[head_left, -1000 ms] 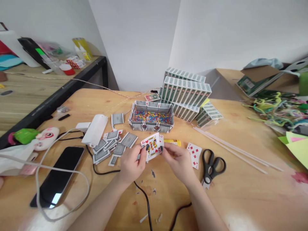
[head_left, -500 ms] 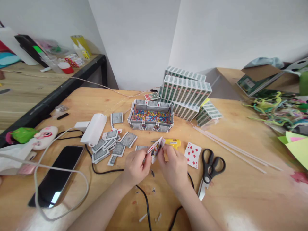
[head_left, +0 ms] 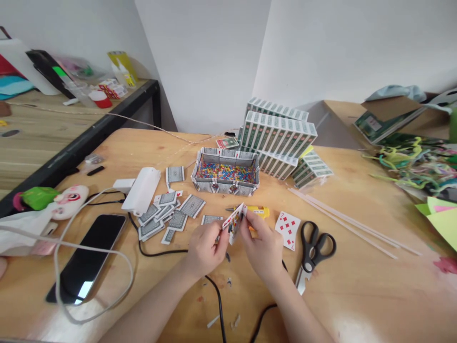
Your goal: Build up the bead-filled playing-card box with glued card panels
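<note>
Playing cards [head_left: 234, 222], seen nearly edge-on, are pinched between my two hands above the table; how many there are I cannot tell. My left hand [head_left: 207, 245] grips their left side with thumb and fingers. On the right side, my right hand [head_left: 262, 245] pinches them too. Just behind my right hand lies a yellow glue gun [head_left: 260, 211], partly hidden. A seven of diamonds [head_left: 287, 230] is face up to the right, beside black-handled scissors [head_left: 312, 252]. To the left is a loose pile of cards [head_left: 162, 214], mostly backs up.
Behind my hands stands a box made of cards [head_left: 225, 186], with colourful bits inside. Stacked card packs [head_left: 278, 136] rise behind it. White sticks [head_left: 346, 224] lie right; a phone [head_left: 87, 259], white cable [head_left: 130, 271] and white block [head_left: 142, 192] lie left. Black cord [head_left: 217, 295] runs below my hands.
The king's face was turned toward me; both hands have tilted the cards nearly edge-on and they look bent or folded. The glue gun is more exposed. Other things stay put.
</note>
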A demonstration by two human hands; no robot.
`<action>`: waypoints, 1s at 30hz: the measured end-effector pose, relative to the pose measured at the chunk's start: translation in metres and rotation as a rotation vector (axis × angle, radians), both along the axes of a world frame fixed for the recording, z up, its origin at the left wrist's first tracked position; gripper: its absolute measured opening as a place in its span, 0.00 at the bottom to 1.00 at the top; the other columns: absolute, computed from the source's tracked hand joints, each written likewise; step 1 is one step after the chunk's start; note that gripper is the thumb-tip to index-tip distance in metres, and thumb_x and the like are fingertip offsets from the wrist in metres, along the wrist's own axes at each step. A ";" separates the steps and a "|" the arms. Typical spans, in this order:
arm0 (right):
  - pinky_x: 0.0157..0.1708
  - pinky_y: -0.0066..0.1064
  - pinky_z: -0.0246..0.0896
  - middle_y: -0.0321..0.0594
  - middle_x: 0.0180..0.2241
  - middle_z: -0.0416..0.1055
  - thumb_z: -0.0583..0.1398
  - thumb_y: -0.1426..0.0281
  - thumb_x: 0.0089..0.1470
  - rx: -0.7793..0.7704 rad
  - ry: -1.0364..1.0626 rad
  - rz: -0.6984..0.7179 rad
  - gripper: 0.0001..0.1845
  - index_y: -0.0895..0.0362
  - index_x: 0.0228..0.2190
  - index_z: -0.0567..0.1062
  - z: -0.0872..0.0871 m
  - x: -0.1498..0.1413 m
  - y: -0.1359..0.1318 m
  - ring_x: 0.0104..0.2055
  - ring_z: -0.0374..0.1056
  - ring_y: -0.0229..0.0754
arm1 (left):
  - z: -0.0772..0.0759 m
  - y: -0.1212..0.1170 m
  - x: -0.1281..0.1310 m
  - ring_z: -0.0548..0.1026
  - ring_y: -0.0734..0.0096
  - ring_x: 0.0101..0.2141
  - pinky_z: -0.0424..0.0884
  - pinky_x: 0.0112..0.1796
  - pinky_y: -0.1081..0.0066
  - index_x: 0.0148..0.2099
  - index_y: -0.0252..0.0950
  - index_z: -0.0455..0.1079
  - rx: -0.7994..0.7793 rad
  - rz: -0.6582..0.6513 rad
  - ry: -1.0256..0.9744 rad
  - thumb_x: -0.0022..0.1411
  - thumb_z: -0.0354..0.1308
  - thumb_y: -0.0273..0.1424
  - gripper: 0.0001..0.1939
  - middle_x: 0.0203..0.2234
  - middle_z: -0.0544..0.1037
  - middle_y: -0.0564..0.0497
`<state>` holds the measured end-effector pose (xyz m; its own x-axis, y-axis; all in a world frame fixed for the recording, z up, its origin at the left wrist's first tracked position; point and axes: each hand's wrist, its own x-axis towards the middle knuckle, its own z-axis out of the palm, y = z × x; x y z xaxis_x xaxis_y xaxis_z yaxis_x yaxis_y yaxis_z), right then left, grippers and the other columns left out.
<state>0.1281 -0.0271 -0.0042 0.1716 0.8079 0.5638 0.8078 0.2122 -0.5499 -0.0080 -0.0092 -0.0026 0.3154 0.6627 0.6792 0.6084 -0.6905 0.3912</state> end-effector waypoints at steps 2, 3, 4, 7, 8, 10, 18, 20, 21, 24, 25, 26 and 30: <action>0.23 0.24 0.65 0.39 0.23 0.77 0.52 0.71 0.57 0.035 -0.059 -0.040 0.13 0.58 0.35 0.76 -0.003 -0.003 0.000 0.21 0.72 0.38 | -0.001 -0.001 0.000 0.69 0.75 0.19 0.62 0.22 0.76 0.35 0.34 0.63 -0.029 -0.019 -0.008 0.60 0.47 0.22 0.05 0.17 0.71 0.53; 0.23 0.24 0.65 0.39 0.23 0.77 0.52 0.70 0.58 0.051 -0.084 -0.057 0.13 0.58 0.35 0.77 -0.004 -0.004 -0.001 0.21 0.71 0.37 | -0.002 -0.002 0.001 0.69 0.75 0.18 0.62 0.21 0.76 0.35 0.34 0.63 -0.041 -0.026 -0.010 0.60 0.47 0.22 0.05 0.16 0.70 0.54; 0.23 0.24 0.65 0.39 0.23 0.77 0.52 0.71 0.58 0.066 -0.103 -0.070 0.13 0.59 0.35 0.77 -0.005 -0.004 -0.001 0.20 0.71 0.37 | -0.002 -0.002 0.001 0.68 0.75 0.18 0.61 0.21 0.76 0.34 0.35 0.62 -0.051 -0.031 -0.013 0.60 0.46 0.22 0.05 0.16 0.69 0.54; 0.24 0.24 0.65 0.41 0.24 0.77 0.52 0.72 0.58 0.084 -0.132 -0.077 0.14 0.60 0.36 0.77 -0.007 -0.005 -0.001 0.21 0.71 0.37 | -0.004 -0.003 0.002 0.68 0.75 0.17 0.59 0.19 0.76 0.32 0.36 0.61 -0.066 -0.038 -0.020 0.60 0.46 0.23 0.06 0.16 0.69 0.55; 0.24 0.24 0.64 0.41 0.24 0.77 0.52 0.72 0.59 0.078 -0.139 -0.077 0.14 0.60 0.36 0.76 -0.008 -0.006 -0.001 0.21 0.71 0.37 | -0.005 -0.003 0.002 0.67 0.75 0.17 0.58 0.19 0.75 0.31 0.37 0.60 -0.067 -0.037 -0.019 0.60 0.47 0.23 0.06 0.16 0.69 0.55; 0.23 0.25 0.64 0.42 0.23 0.76 0.51 0.71 0.59 0.063 -0.150 -0.081 0.14 0.61 0.36 0.77 -0.008 -0.006 -0.002 0.21 0.71 0.38 | -0.005 -0.004 0.002 0.67 0.75 0.17 0.58 0.19 0.75 0.29 0.37 0.59 -0.063 -0.030 -0.006 0.60 0.47 0.23 0.07 0.15 0.68 0.55; 0.22 0.25 0.64 0.41 0.23 0.77 0.52 0.70 0.59 0.074 -0.104 -0.099 0.14 0.58 0.34 0.77 -0.009 -0.004 -0.001 0.20 0.71 0.38 | -0.006 -0.001 0.001 0.68 0.72 0.18 0.60 0.21 0.74 0.35 0.34 0.63 0.014 -0.071 0.041 0.61 0.46 0.23 0.06 0.17 0.69 0.53; 0.22 0.25 0.63 0.41 0.22 0.76 0.53 0.70 0.59 0.098 -0.111 -0.108 0.13 0.58 0.31 0.77 -0.009 -0.002 -0.001 0.20 0.71 0.37 | -0.006 -0.001 0.001 0.67 0.72 0.18 0.59 0.21 0.73 0.36 0.34 0.63 0.027 -0.100 0.047 0.61 0.46 0.22 0.06 0.16 0.69 0.53; 0.22 0.25 0.62 0.40 0.21 0.76 0.54 0.70 0.59 0.110 -0.117 -0.115 0.12 0.58 0.30 0.77 -0.008 -0.001 -0.001 0.19 0.70 0.37 | -0.007 -0.001 0.000 0.67 0.72 0.18 0.59 0.21 0.72 0.35 0.34 0.64 0.027 -0.116 0.051 0.61 0.46 0.22 0.07 0.16 0.68 0.53; 0.20 0.24 0.59 0.38 0.19 0.75 0.55 0.69 0.59 0.132 -0.138 -0.131 0.13 0.57 0.25 0.75 -0.005 0.001 -0.001 0.17 0.68 0.35 | -0.008 -0.001 0.000 0.66 0.72 0.17 0.57 0.20 0.72 0.30 0.35 0.62 0.013 -0.164 0.066 0.60 0.45 0.21 0.08 0.15 0.67 0.52; 0.19 0.24 0.58 0.37 0.18 0.74 0.55 0.69 0.59 0.132 -0.146 -0.133 0.14 0.57 0.24 0.75 -0.004 0.001 0.000 0.16 0.67 0.34 | -0.009 -0.001 0.000 0.66 0.72 0.18 0.58 0.20 0.72 0.30 0.35 0.62 0.014 -0.174 0.071 0.60 0.45 0.21 0.09 0.16 0.68 0.52; 0.19 0.24 0.57 0.36 0.16 0.73 0.55 0.68 0.59 0.131 -0.149 -0.134 0.15 0.57 0.23 0.74 -0.004 0.002 0.000 0.15 0.66 0.34 | -0.009 -0.001 0.000 0.67 0.72 0.18 0.59 0.21 0.72 0.30 0.34 0.62 0.019 -0.183 0.074 0.60 0.45 0.20 0.09 0.16 0.68 0.51; 0.17 0.24 0.54 0.34 0.14 0.70 0.54 0.65 0.59 0.107 -0.081 -0.143 0.17 0.56 0.21 0.72 -0.001 0.004 0.000 0.14 0.64 0.33 | -0.008 0.000 0.000 0.69 0.71 0.20 0.62 0.23 0.72 0.37 0.32 0.65 0.050 -0.222 0.075 0.60 0.45 0.20 0.08 0.18 0.71 0.50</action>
<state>0.1323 -0.0273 -0.0050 0.2312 0.7131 0.6619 0.8745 0.1458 -0.4626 -0.0080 -0.0089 -0.0111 0.5008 0.5375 0.6784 0.4654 -0.8281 0.3125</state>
